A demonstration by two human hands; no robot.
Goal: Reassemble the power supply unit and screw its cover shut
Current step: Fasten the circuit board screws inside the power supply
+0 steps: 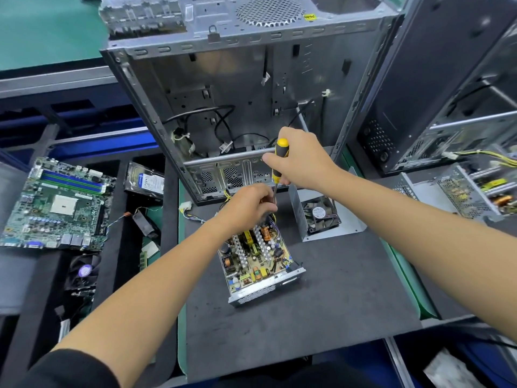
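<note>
On the bench, we've got the open PSU; right hand wraps the screwdriver upright, left hand pinches its shaft at the PSU's far end.

Cover right of supply unit, seemingly apart
</note>
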